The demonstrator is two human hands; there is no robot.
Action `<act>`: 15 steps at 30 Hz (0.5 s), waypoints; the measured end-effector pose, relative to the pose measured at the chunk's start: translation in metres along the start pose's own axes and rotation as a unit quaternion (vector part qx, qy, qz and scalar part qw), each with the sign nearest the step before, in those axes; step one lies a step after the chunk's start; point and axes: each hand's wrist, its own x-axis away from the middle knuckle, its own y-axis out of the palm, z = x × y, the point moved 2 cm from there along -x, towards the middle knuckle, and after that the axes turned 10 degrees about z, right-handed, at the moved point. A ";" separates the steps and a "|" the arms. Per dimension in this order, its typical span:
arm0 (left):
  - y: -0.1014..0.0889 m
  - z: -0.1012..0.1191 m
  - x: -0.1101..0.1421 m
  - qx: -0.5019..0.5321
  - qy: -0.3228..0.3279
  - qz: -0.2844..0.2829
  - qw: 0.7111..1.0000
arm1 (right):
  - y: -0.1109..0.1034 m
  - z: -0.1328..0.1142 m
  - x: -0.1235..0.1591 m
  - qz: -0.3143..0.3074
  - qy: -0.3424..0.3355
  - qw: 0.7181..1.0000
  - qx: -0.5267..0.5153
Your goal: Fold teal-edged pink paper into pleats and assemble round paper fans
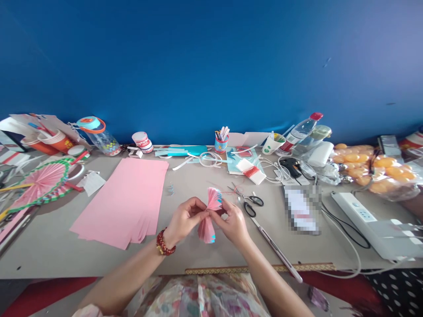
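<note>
Between both hands is a pleated pink paper fan (pixel 207 230), pinched at its middle so that the folds spread above and below. Blue patches show along its outer edges. My left hand (pixel 187 219), with a red beaded bracelet at the wrist, grips the pinched middle from the left. From the right, my right hand (pixel 233 220) has thumb and fingers closed at the same spot. A thin red thread (pixel 228 192) runs on the table just behind the fan. Black-handled scissors (pixel 250 204) lie right of my right hand.
Pink paper sheets (pixel 124 198) are stacked at left, near finished pink-and-green fans (pixel 46 180). A white utility knife (pixel 277 251) and a pixelated phone (pixel 302 209) lie at right, before a power strip (pixel 360 220). Cups, a bottle (pixel 299 132) and a thread-wound card (pixel 251 171) line the back.
</note>
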 end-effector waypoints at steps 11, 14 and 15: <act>-0.003 0.003 -0.003 -0.019 -0.008 -0.004 1.000 | 0.011 0.012 -0.002 -0.080 0.159 0.956 -0.235; -0.002 0.004 -0.003 0.004 -0.023 -0.014 1.000 | 0.009 0.007 -0.004 -0.062 0.120 0.969 -0.205; -0.002 0.004 -0.003 0.014 -0.029 -0.024 0.999 | 0.008 0.005 -0.004 -0.059 0.104 0.975 -0.187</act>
